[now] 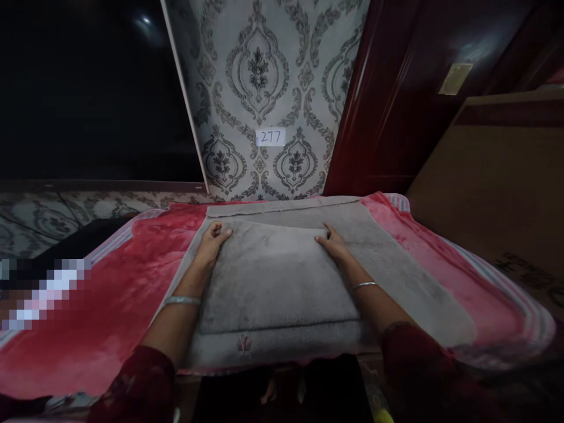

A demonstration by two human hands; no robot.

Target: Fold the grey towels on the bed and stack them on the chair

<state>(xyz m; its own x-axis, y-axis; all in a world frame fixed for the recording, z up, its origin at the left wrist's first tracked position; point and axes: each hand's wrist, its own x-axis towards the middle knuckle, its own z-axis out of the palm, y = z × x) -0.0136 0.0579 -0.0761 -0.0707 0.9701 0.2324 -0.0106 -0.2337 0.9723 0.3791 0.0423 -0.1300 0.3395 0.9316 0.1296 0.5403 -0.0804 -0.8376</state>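
Two hands, left (214,236) and right (335,242), pinch the top layer of a grey cloth (282,276) that reaches the front edge of a red-draped bench (101,294), seemingly mid-fold, calling for even tension next.

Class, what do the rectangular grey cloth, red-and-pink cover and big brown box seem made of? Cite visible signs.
Rectangular grey cloth: probably plush or fleece, matte; its surface looks fuzzy.
Red-and-pink cover: perhaps brushed synthetic, softly napped; it looks mottled and drapes.
Big brown box: likely cardboard, dull; flat panels carry dark print.
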